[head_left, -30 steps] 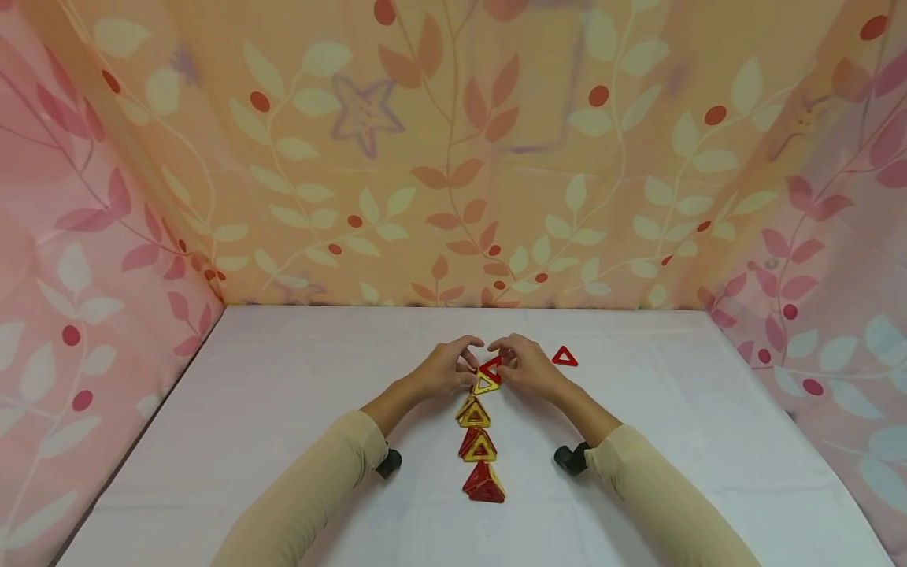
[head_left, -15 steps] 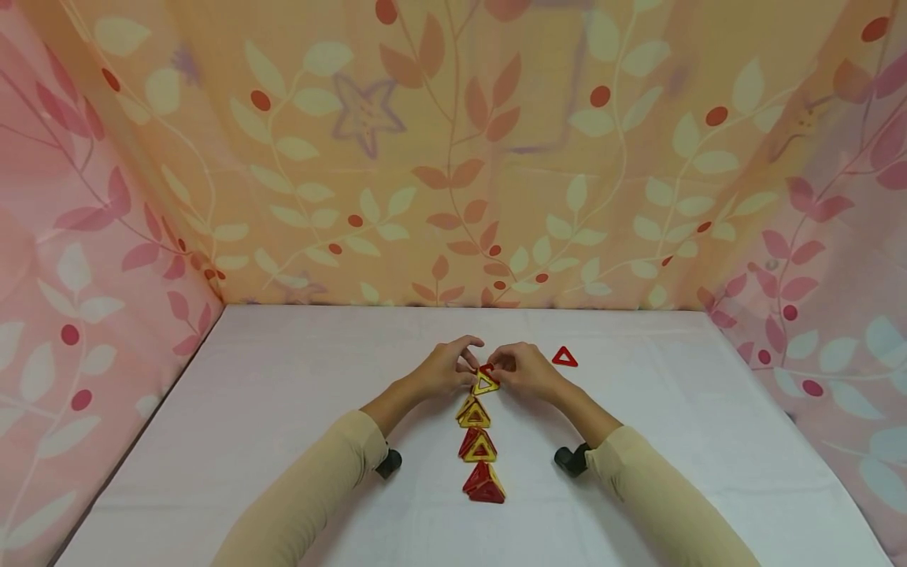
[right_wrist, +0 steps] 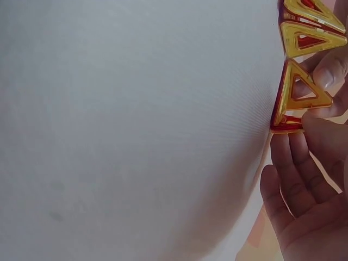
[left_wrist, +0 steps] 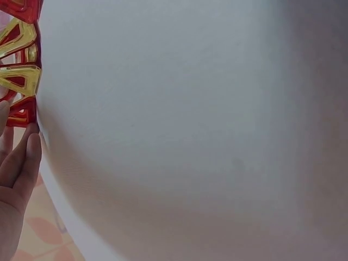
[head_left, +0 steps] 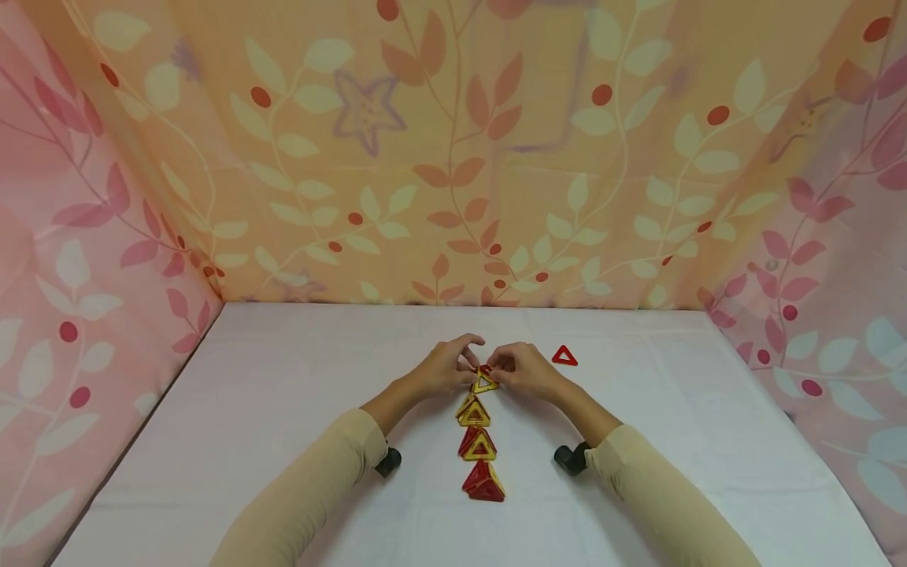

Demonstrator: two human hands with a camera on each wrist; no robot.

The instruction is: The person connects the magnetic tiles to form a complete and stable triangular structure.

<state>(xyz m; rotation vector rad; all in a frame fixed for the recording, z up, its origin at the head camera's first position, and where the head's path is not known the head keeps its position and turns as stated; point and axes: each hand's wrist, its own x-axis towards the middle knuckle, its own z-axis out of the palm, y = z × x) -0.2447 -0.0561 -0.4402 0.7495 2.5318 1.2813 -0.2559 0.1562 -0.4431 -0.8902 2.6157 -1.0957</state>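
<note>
Triangular magnetic tiles form a small pyramid (head_left: 485,390) at the far end of a row, with a yellow tile (right_wrist: 311,103) facing the head camera and red tiles behind. My left hand (head_left: 442,368) holds its left side; in the right wrist view the left thumb (right_wrist: 329,74) lies at the yellow tile's edge. From the other side my right hand (head_left: 524,370) pinches the red lower part (right_wrist: 286,129) between thumb and fingers. The fingers hide much of the pyramid's back. In the left wrist view, the left fingers (left_wrist: 24,163) reach the red tile (left_wrist: 22,117).
Nearer the body, three finished pyramids stand in line: a yellow one (head_left: 473,412), a red and yellow one (head_left: 478,446) and a mostly red one (head_left: 485,482). One loose red triangle tile (head_left: 567,363) lies right of the right hand. Floral cloth (head_left: 453,197) walls the white table (head_left: 283,346).
The right hand has moved slightly down and inward, bringing a red tile in behind the yellow one against the far pyramid. The left hand has stayed almost still.
</note>
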